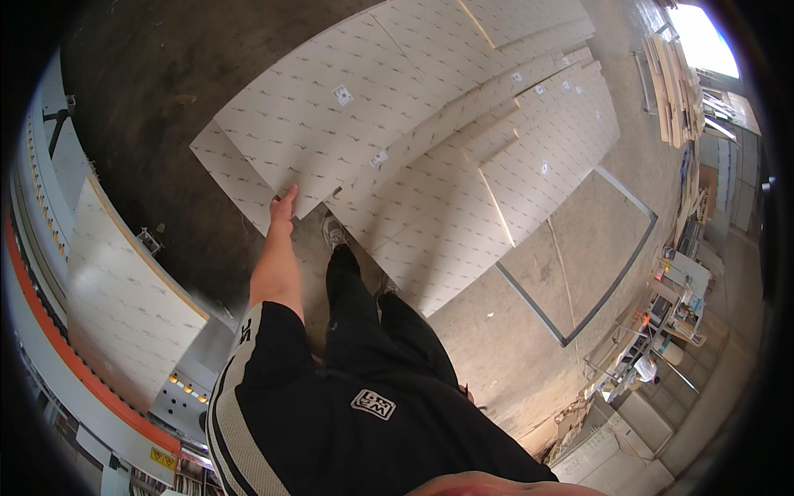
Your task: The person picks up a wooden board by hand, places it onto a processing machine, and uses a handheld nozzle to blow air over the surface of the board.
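My left hand reaches forward and grips the near edge of a large pale board with small repeated marks printed over its film. My thumb shows at the edge; some fingers are hidden. This board lies on top of a stack, and the corner of a lower board sticks out to the left. Close on the right, another stack of similar boards lies in front of my feet. My right hand is not seen; only a tiny reddish sliver shows by my right hip, too small to make out.
At left stands a machine with an orange rail, a pale panel resting on it. A grey rectangular frame outline lies on the concrete floor at right. Wooden boards lean at the far right, and cluttered workbenches stand beyond.
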The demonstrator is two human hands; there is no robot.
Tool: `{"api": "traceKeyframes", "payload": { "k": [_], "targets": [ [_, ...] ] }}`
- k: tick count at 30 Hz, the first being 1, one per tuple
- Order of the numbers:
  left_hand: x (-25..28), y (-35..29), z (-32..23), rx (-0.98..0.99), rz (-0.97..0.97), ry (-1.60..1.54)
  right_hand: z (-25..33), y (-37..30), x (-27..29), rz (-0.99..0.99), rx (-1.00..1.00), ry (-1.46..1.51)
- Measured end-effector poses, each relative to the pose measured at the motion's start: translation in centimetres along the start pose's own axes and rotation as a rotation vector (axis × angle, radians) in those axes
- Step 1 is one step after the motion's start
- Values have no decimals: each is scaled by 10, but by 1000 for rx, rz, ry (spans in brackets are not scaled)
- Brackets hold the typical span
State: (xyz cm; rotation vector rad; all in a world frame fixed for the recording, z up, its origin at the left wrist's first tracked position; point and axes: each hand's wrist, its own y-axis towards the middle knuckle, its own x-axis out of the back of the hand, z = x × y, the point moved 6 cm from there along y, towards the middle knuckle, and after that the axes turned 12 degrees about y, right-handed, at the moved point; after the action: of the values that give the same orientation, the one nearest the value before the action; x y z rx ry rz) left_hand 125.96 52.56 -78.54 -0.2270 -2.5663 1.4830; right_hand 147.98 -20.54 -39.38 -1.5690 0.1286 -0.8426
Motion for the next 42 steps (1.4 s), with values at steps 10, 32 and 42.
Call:
{"api": "traceKeyframes", "payload": {
  "k": [10,32,42],
  "targets": [
    [-39,-159,-15,-228,178,-435,-32,98,37,72,212,-31],
    [71,-709,236,-447,25,-609,320,125,-64,302,761,-629],
    [128,-794,446,-499,-167,-1010,213,16,-133,559,689,-261]
  ]
}}
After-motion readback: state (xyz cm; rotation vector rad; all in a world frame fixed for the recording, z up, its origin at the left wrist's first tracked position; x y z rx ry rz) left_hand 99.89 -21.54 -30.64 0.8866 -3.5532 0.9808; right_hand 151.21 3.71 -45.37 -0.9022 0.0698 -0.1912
